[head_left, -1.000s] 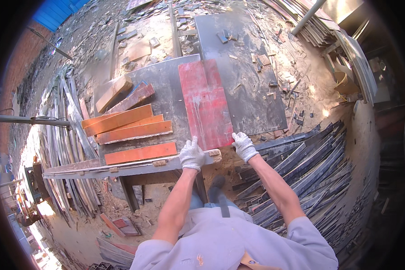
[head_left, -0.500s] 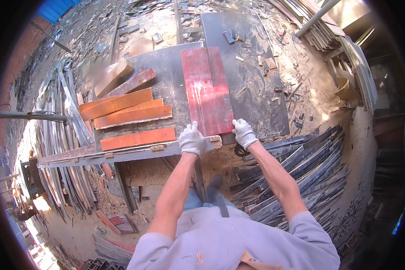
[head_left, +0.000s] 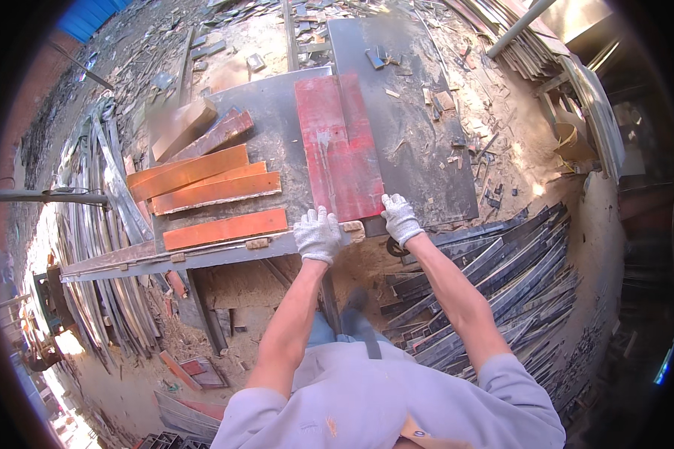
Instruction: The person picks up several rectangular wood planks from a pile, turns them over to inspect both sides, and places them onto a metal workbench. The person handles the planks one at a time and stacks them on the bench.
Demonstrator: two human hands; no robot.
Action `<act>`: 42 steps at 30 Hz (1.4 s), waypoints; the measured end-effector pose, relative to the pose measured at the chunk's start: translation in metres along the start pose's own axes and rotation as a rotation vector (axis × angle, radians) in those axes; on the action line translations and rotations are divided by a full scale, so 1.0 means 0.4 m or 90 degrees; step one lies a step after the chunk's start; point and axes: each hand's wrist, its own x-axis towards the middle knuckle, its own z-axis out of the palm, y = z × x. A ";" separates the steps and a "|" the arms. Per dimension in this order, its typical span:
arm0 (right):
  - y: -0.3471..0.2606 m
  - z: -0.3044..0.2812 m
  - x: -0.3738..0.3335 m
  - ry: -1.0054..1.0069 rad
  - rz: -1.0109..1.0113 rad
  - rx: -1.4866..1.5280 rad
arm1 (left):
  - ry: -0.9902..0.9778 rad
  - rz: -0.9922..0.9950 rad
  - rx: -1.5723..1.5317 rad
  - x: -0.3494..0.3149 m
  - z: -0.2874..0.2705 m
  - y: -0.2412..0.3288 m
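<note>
A red-faced board (head_left: 344,176), scuffed and streaked with white, lies lengthwise away from me on a dark work surface (head_left: 288,127). Another red strip (head_left: 357,105) shows along its far right side; how the two overlap is hard to make out. My left hand (head_left: 317,236), in a pale knitted glove, is closed at the board's near left corner, by the table's front edge. My right hand (head_left: 401,218), gloved alike, grips the near right corner, fingertips on the side edge. Both thumbs are mostly hidden.
Orange-faced strips (head_left: 225,229) and wooden blocks (head_left: 183,131) lie left of the board. A large dark sheet (head_left: 419,135) with scraps extends to the right. Piles of long strips (head_left: 494,262) flank the table on the ground. A metal pole (head_left: 52,196) juts in from the left.
The whole view has shifted slightly. Both hands stay at the red board's near corners, and the board shows little clear movement against the table.
</note>
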 end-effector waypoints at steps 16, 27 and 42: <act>-0.006 0.044 0.011 0.078 0.028 -0.005 | 0.003 0.025 0.004 0.012 0.047 -0.036; -0.050 0.061 -0.002 0.113 0.311 0.274 | 0.034 0.024 0.015 -0.009 0.063 -0.043; -0.088 -0.065 -0.362 0.156 0.537 0.921 | -0.001 -0.013 0.010 0.009 -0.007 -0.023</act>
